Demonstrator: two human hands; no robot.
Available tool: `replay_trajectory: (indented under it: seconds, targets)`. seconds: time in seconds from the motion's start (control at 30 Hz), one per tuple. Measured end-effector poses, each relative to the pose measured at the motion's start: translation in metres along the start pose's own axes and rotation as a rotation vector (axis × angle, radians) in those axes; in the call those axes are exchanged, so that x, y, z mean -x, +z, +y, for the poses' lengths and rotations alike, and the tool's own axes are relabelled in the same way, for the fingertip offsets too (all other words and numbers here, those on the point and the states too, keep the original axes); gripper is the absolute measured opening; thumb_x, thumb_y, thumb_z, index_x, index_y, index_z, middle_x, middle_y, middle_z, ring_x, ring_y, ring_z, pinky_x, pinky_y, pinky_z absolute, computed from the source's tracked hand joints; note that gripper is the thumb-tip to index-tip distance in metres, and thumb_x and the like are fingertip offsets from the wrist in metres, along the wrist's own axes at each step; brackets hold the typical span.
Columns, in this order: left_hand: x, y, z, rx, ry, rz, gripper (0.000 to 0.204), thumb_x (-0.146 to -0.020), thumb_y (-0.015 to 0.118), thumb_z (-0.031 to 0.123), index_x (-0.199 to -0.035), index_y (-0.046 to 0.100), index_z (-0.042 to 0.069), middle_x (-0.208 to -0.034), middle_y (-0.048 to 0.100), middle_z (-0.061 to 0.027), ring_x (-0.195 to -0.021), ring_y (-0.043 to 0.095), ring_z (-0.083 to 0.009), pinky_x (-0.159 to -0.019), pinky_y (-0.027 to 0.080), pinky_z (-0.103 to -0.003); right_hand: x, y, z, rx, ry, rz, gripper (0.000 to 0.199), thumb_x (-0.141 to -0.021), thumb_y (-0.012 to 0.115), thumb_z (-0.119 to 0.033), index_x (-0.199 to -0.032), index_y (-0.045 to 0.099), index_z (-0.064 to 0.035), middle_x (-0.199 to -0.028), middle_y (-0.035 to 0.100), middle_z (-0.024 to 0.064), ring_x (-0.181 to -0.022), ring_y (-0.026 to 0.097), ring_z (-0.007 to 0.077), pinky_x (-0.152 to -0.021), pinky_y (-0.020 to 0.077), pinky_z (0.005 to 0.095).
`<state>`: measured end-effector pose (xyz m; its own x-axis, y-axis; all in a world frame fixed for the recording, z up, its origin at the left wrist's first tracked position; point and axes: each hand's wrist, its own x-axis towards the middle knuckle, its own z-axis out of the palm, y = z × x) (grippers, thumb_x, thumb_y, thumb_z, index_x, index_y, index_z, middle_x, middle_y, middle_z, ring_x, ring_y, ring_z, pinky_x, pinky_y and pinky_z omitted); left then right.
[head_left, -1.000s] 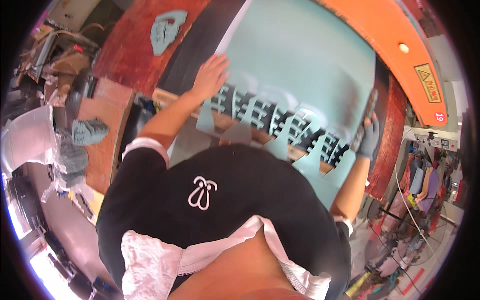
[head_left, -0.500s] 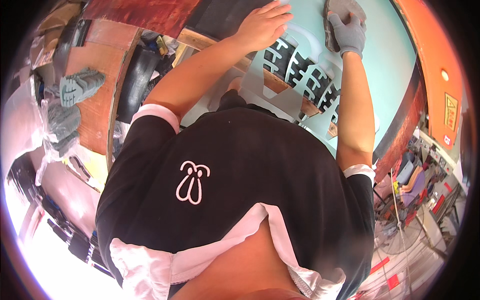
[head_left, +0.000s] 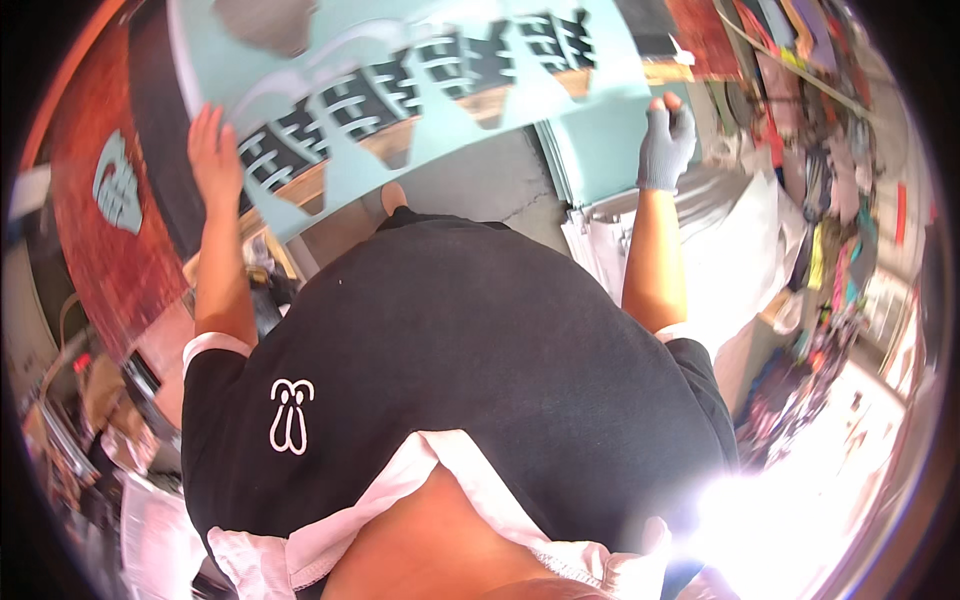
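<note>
While the pale blue stencil sheet (head_left: 420,70) is being held up in front of the body, its long axis is running across the view from left to right, tilting slightly upward toward the right. It is being gripped at its two ends, so the sheet is lying between the hands rather than to one side of them. The bare left hand (head_left: 213,150) is being pressed flat against the lower left edge, fingers spread upward over the sheet. The gloved right hand (head_left: 666,145) is being closed around the lower right corner, thumb side up. Both hands are being kept well apart, each about equally near its own end, so neither arm is being favoured. The jagged lower edge of the sheet is hanging just above the black shirt (head_left: 450,350). Behind the sheet, a rust-red panel (head_left: 100,230) is being partly covered on the left.
</note>
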<state>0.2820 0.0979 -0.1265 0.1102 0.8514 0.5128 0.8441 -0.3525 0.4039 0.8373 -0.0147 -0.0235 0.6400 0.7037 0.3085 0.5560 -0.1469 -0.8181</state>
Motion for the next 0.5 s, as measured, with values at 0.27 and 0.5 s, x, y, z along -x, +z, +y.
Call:
replay_trajectory:
  seconds: [0.27,0.5]
  targets:
    - [-0.028,0.007,0.132,0.017,0.129,0.047,0.032,-0.087,0.057,0.023,-0.113,0.060,0.004,-0.124,0.054,-0.0175,-0.116,0.049,-0.0337,-0.099,0.036,-0.043,0.135,-0.163,0.148,0.059,0.431,0.054,0.030,-0.085,0.059,-0.020,-0.103,0.061,0.0044,-0.090,0.062,0.0076,-0.084,0.057,0.0137,-0.077,0.0444,0.0267]
    - [0.035,0.081,0.312,-0.121,0.474,-0.317,0.050,-0.082,0.064,0.030,-0.125,0.050,0.008,-0.130,0.048,-0.0151,-0.120,0.045,-0.0320,-0.100,0.033,-0.042,0.183,-0.245,0.256,0.163,0.454,-0.077,0.034,-0.083,0.062,-0.028,-0.103,0.060,-0.0004,-0.097,0.062,0.0141,-0.091,0.057,0.0250,-0.082,0.0441,0.0339]
